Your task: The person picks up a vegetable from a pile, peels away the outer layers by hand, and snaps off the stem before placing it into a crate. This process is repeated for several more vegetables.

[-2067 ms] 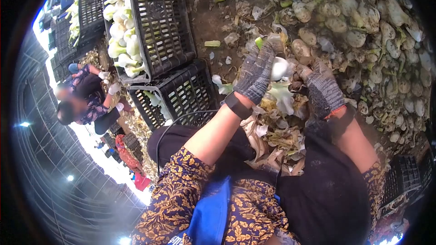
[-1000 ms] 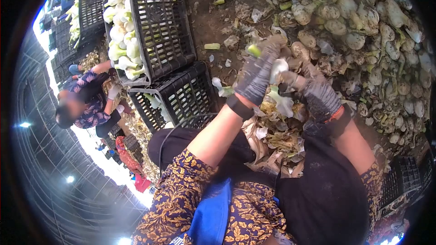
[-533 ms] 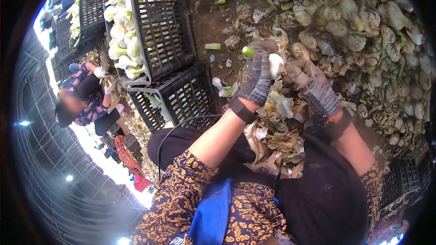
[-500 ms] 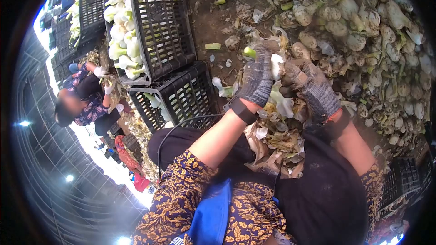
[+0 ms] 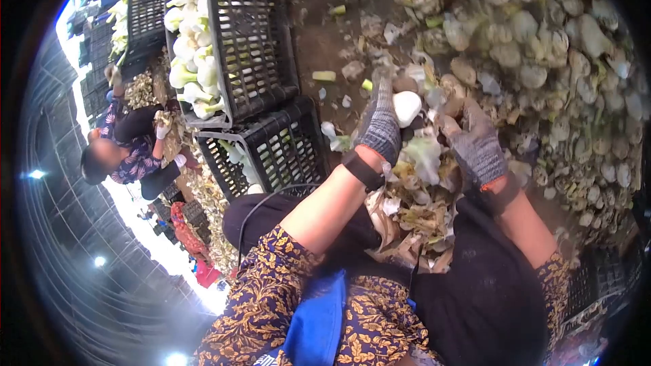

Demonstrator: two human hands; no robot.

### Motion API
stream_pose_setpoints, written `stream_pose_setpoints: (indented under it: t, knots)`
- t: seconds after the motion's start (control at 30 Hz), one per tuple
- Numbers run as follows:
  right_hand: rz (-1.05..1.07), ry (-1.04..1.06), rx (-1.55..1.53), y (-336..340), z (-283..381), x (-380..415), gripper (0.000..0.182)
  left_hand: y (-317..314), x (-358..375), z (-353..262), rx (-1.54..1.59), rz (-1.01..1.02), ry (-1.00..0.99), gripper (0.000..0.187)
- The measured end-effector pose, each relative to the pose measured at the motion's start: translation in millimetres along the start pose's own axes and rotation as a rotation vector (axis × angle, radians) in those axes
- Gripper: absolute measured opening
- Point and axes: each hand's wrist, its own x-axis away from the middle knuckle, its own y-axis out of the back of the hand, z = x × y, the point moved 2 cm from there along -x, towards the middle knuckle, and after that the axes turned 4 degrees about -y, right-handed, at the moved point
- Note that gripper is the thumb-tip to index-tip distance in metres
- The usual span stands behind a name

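Head view shows scrap-strewn brown ground (image 5: 315,37) and dark roofing (image 5: 57,230).

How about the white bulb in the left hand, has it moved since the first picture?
Yes, slightly: the white bulb in the left hand has shifted leftward, closer to the loose cut stem lying on the ground.

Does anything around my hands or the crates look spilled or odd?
Some scraps lie loose: a cut green stem piece sits on the soil near the black crate of white bulbs, and torn skins heap before you. They look like trimming waste, not damage. The bulb in your left hand shows no visible harm.
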Motion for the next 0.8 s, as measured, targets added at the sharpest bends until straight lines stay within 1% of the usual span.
stream_pose_setpoints:
  t: [0.03, 0.07, 0.1, 0.13, 0.17, 0.2, 0.23, 0.27, 0.3, 0.33, 0.37, 0.43, 0.47, 0.5, 0.53, 0.57, 0.6, 0.63, 0.67, 0.73, 0.8]
  knots:
    - [0.067, -0.04, -0.043, -2, -10, -1, 0.024, -1, 0, -1, 0.099, 0.011, -0.011, 0.046]
    - [0.225, -0.147, -0.162, 3, 2, -2, 0.029, -3, -4, -10, 0.195, 0.037, -0.043, 0.046]
    - [0.258, 0.002, -0.145, -2, -8, -1, 0.033, -1, -9, -17, 0.218, 0.037, 0.017, 0.045]
    - [0.272, -0.026, -0.041, -6, -12, 2, 0.034, 4, -10, -36, 0.166, 0.208, 0.052, 0.043]
    - [0.308, -0.217, -0.091, -3, 6, 7, 0.033, 0, -9, -55, 0.167, 0.18, -0.007, 0.043]
    - [0.266, -0.248, -0.303, -7, 11, 8, 0.022, -10, -2, -82, 0.168, 0.154, -0.062, 0.043]
    - [0.31, -0.313, -0.449, -8, 9, 8, 0.022, -19, 6, -113, 0.311, 0.208, -0.104, 0.045]
    - [0.358, -0.386, -0.596, -9, 6, 9, 0.021, -19, 17, -149, 0.263, 0.239, -0.169, 0.047]
    - [0.354, -0.393, -0.589, -9, 7, 9, 0.02, -20, 26, -185, 0.33, 0.37, -0.277, 0.049]
    - [0.35, -0.401, -0.583, -8, 8, 8, 0.02, -20, 32, -221, 0.545, 0.527, -0.252, 0.051]
    - [0.362, -0.322, -0.661, -14, -5, 7, 0.021, -13, 40, -249, 0.545, 0.533, -0.26, 0.051]
    - [0.351, -0.317, -0.651, -15, -5, 10, 0.021, -1, 53, -298, 0.467, 0.756, -0.65, 0.066]
    - [0.342, -0.317, -0.641, -14, -5, 10, 0.022, -4, 45, -312, 0.506, 0.605, -0.797, 0.066]
    - [0.36, -0.334, -0.627, -13, -4, 10, 0.024, -4, 38, -309, 0.492, 0.563, -0.801, 0.06]
    - [0.35, -0.306, -0.573, -10, 0, 10, 0.025, -9, 30, -303, 0.478, 0.521, -0.805, 0.055]
    - [0.347, -0.314, -0.523, -7, 1, 10, 0.026, -16, 19, -296, 0.48, 0.533, -0.812, 0.055]
    - [0.341, -0.322, -0.473, -5, 1, 11, 0.026, -20, -4, -282, 0.275, 0.384, -0.747, 0.046]
    - [0.323, -0.168, -0.296, -2, -4, 10, 0.032, -20, -34, -265, 0.073, 0.233, -0.674, 0.037]
    - [0.299, -0.147, -0.251, 2, 2, 10, 0.033, -16, -66, -248, -0.126, 0.08, -0.594, 0.028]
    - [0.348, -0.361, -0.495, 8, 3, 14, 0.032, -7, -151, -231, -0.579, -0.062, -1.052, 0.044]
    - [0.307, -0.339, -0.474, 8, -1, 13, 0.029, -28, -135, -224, -0.69, -0.159, -1.1, 0.059]
